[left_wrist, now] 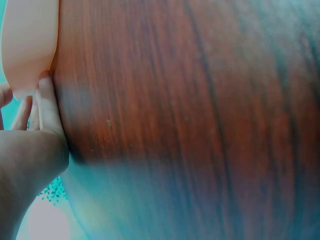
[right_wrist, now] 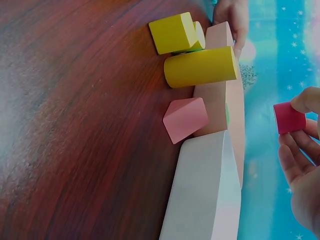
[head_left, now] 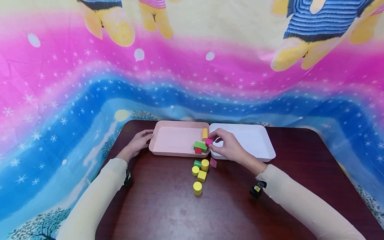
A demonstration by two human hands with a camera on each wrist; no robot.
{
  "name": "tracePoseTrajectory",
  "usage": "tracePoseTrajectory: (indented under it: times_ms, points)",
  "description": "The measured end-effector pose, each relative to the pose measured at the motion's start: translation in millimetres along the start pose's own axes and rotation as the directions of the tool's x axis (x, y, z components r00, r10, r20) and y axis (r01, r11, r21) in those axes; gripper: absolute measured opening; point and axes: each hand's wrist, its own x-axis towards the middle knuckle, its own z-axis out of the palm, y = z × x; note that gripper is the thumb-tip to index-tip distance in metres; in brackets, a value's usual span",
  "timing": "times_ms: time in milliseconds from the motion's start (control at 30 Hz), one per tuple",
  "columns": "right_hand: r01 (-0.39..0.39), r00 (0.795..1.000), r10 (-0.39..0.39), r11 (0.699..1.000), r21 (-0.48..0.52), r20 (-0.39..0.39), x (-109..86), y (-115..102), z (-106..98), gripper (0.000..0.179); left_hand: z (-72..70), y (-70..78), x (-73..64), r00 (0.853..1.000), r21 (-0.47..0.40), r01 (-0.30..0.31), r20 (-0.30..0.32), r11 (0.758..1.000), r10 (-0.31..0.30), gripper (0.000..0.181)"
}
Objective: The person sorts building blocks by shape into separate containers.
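In the pink tray [head_left: 172, 154], three blocks [head_left: 198, 145] are lying, six [head_left: 202, 176] seemingly remaining outside; I'm pinching a magenta cylinder [head_left: 209, 141] via right hand [head_left: 229, 146], straight-fingered left hand [head_left: 138, 143] touching the tray.

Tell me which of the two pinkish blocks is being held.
The deep magenta block, pinched in the right hand; the paler pink block sits on the table by the white tray.
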Motion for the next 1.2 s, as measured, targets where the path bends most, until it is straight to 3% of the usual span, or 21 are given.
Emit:
tracePoseTrajectory:
  times_ms: [1200]
  points:
    - [-0.104, 0.994, 0.104, 0.995, 0.010, -0.028, 34.7, 26, 20, 0.027, 0.8, 1.1, -2.2, 1.000, -0.015, -0.002, -0.005, 1.000, 0.002, 0.053]
